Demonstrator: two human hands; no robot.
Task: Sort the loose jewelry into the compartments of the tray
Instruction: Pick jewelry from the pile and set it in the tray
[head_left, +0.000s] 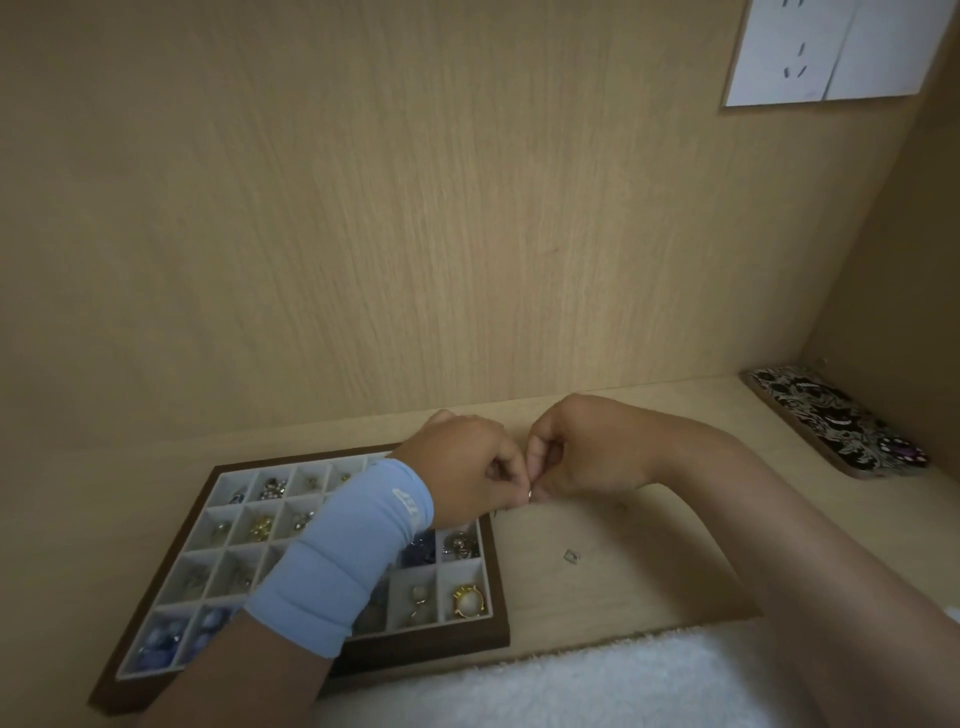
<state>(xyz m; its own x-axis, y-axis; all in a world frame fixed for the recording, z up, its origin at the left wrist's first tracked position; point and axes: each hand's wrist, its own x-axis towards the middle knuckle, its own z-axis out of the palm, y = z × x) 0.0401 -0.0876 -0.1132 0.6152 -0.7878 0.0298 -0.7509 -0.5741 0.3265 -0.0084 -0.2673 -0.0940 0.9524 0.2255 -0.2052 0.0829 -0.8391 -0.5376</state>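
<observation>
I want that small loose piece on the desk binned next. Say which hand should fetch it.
Probably the right hand. The loose piece lies on bare desk right of the tray, below the right hand; the left hand would have to cross. Both pinch a small ring.

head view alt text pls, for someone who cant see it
Left hand and right hand pinch a small ring together above a wooden desk, beside a jewelry tray. One small loose piece lies right of the tray.

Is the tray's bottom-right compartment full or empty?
Occupied, not full: one gold ring with a pale stone lies in it, and the tray compartment's grey floor shows around it.
</observation>
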